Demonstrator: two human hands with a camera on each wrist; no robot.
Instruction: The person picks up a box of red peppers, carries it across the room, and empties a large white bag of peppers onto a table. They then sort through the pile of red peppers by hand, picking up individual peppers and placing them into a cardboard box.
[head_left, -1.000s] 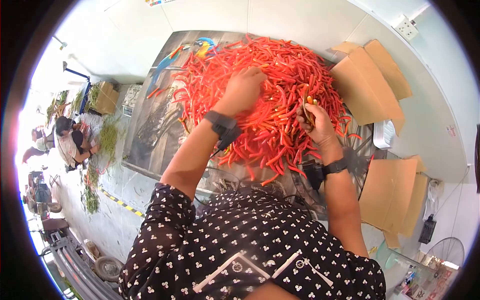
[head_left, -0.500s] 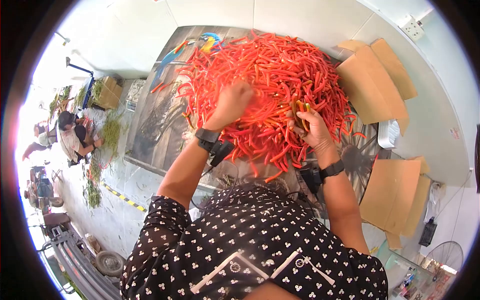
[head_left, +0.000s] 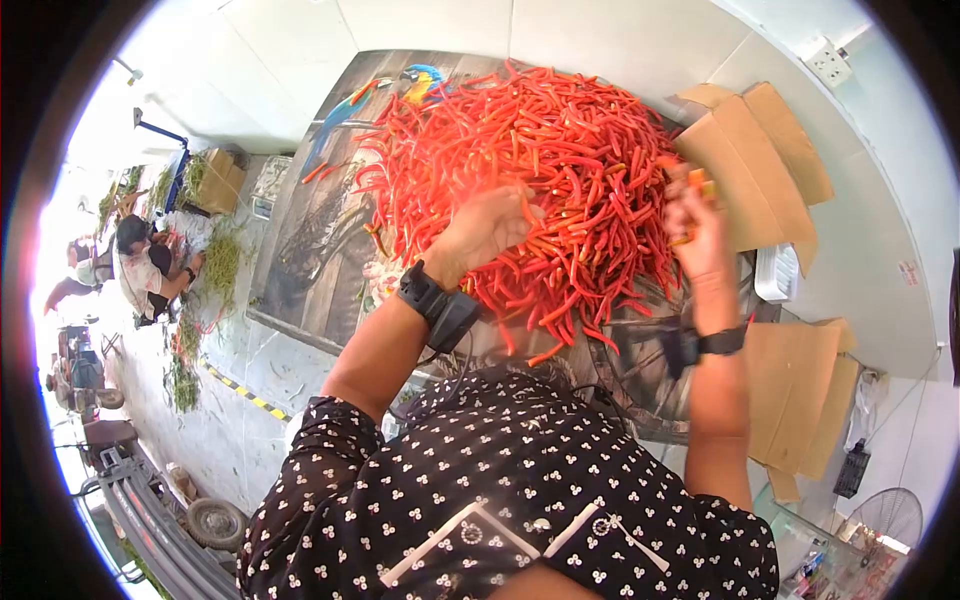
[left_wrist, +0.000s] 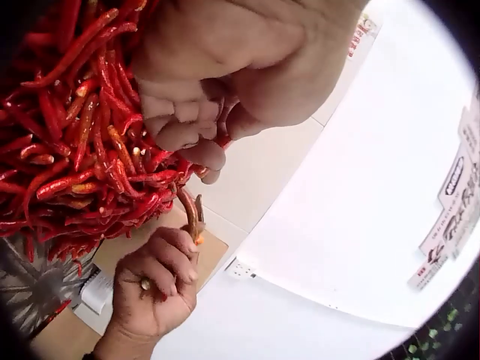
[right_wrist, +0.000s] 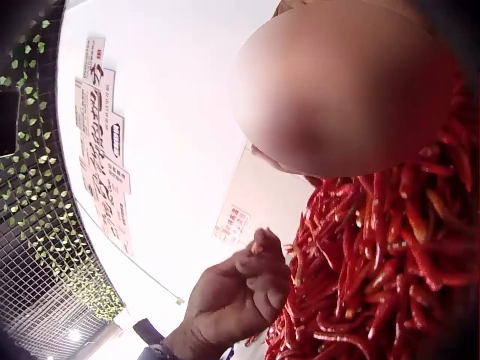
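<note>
Curled fingers of the left hand [head_left: 488, 232] pinch a red-orange chili [head_left: 528, 208] above the middle of a big heap of red chilies [head_left: 590, 190]. The left wrist view has this hand [left_wrist: 247, 67] large and close, its fingers bent in toward the thumb. The right hand [head_left: 698, 228], blurred, is raised at the heap's right edge and grips several orange and greenish chilies [head_left: 700, 182]. Dark reddish chilies [left_wrist: 189, 210] stick up out of the right hand [left_wrist: 157, 281] in the left wrist view.
The heap lies on a wood-patterned table [head_left: 290, 270] with a parrot picture [head_left: 420, 85]. Open cardboard boxes [head_left: 745, 165] and white trays [head_left: 777, 272] stand at the right. A wall runs behind the table. Another person [head_left: 150, 265] sits among green stems at far left.
The right hand has moved right, from over the heap to beside the cardboard box, still gripping chilies. The left hand shifted slightly right and down, and a chili now shows at its fingertips.
</note>
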